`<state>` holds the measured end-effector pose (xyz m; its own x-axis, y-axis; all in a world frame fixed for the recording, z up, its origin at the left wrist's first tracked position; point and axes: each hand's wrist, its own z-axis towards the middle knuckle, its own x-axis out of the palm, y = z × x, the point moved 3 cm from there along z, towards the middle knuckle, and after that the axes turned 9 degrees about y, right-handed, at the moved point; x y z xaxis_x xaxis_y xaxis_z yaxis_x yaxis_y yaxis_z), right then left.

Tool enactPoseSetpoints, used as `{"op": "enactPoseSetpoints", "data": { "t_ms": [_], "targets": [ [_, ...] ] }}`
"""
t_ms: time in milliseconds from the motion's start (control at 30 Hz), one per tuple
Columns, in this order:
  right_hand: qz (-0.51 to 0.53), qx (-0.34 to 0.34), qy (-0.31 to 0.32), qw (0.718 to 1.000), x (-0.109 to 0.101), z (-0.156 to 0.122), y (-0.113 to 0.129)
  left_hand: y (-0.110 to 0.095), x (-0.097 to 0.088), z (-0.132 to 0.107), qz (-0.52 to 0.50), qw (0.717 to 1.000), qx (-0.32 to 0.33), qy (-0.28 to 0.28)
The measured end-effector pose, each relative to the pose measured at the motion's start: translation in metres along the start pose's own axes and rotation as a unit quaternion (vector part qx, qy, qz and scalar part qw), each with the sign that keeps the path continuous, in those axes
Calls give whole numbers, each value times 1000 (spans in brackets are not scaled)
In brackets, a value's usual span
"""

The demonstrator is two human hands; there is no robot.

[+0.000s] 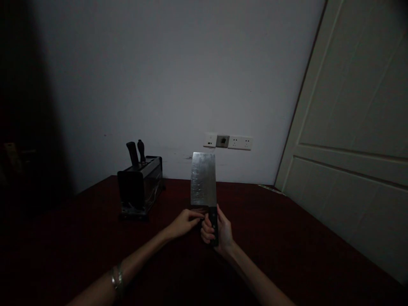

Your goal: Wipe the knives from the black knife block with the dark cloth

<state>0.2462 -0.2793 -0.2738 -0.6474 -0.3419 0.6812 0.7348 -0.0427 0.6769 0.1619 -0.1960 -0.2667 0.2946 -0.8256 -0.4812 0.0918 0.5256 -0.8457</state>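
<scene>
A cleaver (pixel 203 180) with a broad, scuffed steel blade stands upright before me, its blade pointing up. My right hand (pixel 221 231) is wrapped round its black riveted handle. Just left of the handle is my left hand (pixel 185 222), palm down, its fingers stretched toward the base of the blade. Whether those fingertips touch the handle or my right hand, I cannot tell. To the left, a dark knife block (pixel 140 187) with shiny side panels holds two black-handled knives (pixel 137 152).
The dark red table (pixel 255 221) runs back to a pale wall (pixel 178 76) with several switch and socket plates (pixel 240 143). A thin pale strip (pixel 271 189) lies at the back right corner. On the right rises a panelled door (pixel 347 140). The room is dim.
</scene>
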Motion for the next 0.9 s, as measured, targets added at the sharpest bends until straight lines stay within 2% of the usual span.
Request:
{"op": "enactPoseSetpoints", "data": {
  "t_ms": [67,133,300,400,467,567,633,700,733,800,833,900],
  "targets": [
    [-8,-6,-3,1000,0,-1,-2,-10,12,2,91,996,25,13],
    [-14,-8,-9,1000,1,-2,-4,-12,24,3,172,984,22,31],
    [-16,-10,-19,1000,4,-4,-8,5,44,6,331,938,4,100],
    [-18,-12,-18,1000,4,-4,-9,6,41,8,327,940,-11,95],
    [-18,-13,-16,1000,3,-4,-10,3,36,7,313,946,-28,76],
    [-14,-8,-15,1000,3,-5,-11,2,23,5,310,950,-18,38],
    [-9,-6,-14,1000,4,-5,-11,8,5,3,284,958,-21,-21],
    [-2,-6,-13,1000,6,-6,-11,14,-24,-1,248,960,-48,-122],
    [2,-7,-13,1000,6,-6,-11,14,-44,-3,235,951,-62,-190],
    [7,-7,-19,1000,5,-6,-11,5,-86,-10,218,916,-80,-329],
    [8,-4,-23,1000,4,-6,-12,-4,-107,-15,209,887,-90,-401],
    [8,3,-34,999,1,-6,-13,-33,-139,-22,208,835,-53,-507]
  ]
}}
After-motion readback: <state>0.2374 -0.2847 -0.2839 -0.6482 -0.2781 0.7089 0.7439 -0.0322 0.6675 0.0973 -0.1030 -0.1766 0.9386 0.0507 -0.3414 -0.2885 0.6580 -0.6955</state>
